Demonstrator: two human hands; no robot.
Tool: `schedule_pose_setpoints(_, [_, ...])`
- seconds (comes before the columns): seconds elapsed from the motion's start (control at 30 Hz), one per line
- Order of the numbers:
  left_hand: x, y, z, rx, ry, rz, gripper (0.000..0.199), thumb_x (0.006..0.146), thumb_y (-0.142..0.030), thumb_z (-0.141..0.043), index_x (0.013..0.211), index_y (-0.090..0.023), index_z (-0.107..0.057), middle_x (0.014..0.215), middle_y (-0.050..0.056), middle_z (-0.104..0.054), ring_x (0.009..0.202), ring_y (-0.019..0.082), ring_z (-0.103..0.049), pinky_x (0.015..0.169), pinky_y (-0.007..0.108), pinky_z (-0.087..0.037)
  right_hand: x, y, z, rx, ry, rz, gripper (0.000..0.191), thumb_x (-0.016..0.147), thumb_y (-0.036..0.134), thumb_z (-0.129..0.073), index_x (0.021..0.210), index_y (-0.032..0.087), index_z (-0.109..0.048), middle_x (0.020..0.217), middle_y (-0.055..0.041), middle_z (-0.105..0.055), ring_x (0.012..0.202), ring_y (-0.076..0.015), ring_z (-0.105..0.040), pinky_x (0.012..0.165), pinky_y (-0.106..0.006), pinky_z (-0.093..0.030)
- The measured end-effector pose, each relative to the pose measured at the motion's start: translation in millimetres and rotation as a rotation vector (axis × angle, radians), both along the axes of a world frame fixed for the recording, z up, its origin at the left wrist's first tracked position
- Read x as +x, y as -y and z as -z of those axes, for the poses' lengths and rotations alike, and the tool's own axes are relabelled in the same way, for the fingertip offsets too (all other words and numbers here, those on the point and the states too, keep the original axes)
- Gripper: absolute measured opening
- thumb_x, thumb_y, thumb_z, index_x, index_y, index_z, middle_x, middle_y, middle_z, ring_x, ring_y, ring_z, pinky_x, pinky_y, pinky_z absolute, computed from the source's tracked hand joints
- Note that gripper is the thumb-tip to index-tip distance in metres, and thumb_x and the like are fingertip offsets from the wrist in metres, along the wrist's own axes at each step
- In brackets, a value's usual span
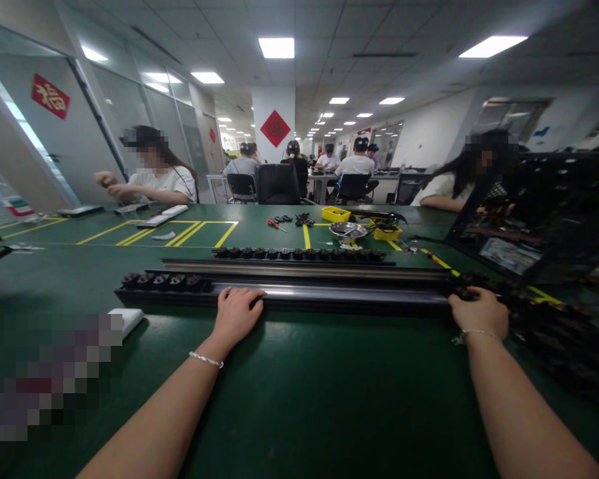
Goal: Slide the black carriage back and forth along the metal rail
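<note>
A long black metal channel (329, 296) with a shiny inner face lies across the green table in front of me. Several round black socket modules (160, 282) sit in its left end. My left hand (238, 311) is closed over the channel's near edge, just right of those modules. At the right end, my right hand (482, 314) has its fingers curled around a black module, partly hidden by the hand. Behind lies a second channel (299, 267), and beyond it a strip filled with a row of black modules (299, 254).
A pile of black modules (564, 332) lies at the right, by a dark open-framed box (529, 219). Farther back are a metal bowl (348, 231), a yellow tray (335, 213) and an orange screwdriver (276, 225). White power strips (162, 216) lie at the left. Co-workers sit across the table.
</note>
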State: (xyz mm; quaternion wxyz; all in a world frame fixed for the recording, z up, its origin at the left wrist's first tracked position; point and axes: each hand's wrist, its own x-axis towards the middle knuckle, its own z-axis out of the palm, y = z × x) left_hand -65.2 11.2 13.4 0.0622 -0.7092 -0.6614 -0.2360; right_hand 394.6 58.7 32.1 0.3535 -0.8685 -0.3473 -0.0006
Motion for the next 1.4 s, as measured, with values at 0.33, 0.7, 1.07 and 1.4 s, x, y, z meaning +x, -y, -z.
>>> schedule_pose_setpoints(0.33, [-0.2,-1.2,0.5,0.011,-0.013,0.004,0.028,0.084,-0.032,-0.043,0.100,-0.031,-0.066,0.100,0.000,-0.069,0.100,0.020,-0.058,0.101,0.045,-0.024,10.5,-2.4,-1.9,-0.135,-0.031,-0.038,0.057,0.068,0.050,-0.054,0.120,0.025,-0.053,0.117,-0.0116,-0.061,0.109,-0.0315,-0.054,0.088,-0.043,-0.043])
schedule_pose_setpoints(0.7, [-0.8,-0.9,0.8,0.005,-0.008,-0.003,0.028,0.083,-0.032,-0.043,0.100,-0.030,-0.065,0.098,0.000,-0.070,0.099,0.020,-0.058,0.101,0.045,-0.024,19.1,-4.1,-5.2,-0.212,0.013,-0.013,0.060,0.070,0.052,-0.050,0.122,0.024,-0.054,0.122,-0.0098,-0.059,0.110,-0.0305,-0.054,0.088,-0.040,-0.044])
schedule_pose_setpoints(1.07, [-1.4,-1.0,0.7,0.000,-0.012,-0.007,0.028,0.083,-0.033,-0.043,0.100,-0.030,-0.065,0.100,0.000,-0.070,0.101,0.020,-0.058,0.101,0.044,-0.024,17.2,-1.4,-5.6,-0.187,0.014,-0.014,0.056,0.070,0.051,-0.050,0.119,0.024,-0.057,0.118,-0.0112,-0.060,0.105,-0.0284,-0.056,0.083,-0.038,-0.044])
schedule_pose_setpoints(1.4, [-1.1,-0.4,-0.8,-0.001,-0.032,-0.013,0.028,0.083,-0.033,-0.042,0.099,-0.030,-0.065,0.098,0.000,-0.070,0.101,0.020,-0.058,0.101,0.044,-0.024,12.7,2.2,-7.0,-0.157,0.011,0.034,0.057,0.071,0.050,-0.051,0.121,0.024,-0.057,0.116,-0.0135,-0.060,0.105,-0.0301,-0.056,0.082,-0.039,-0.045])
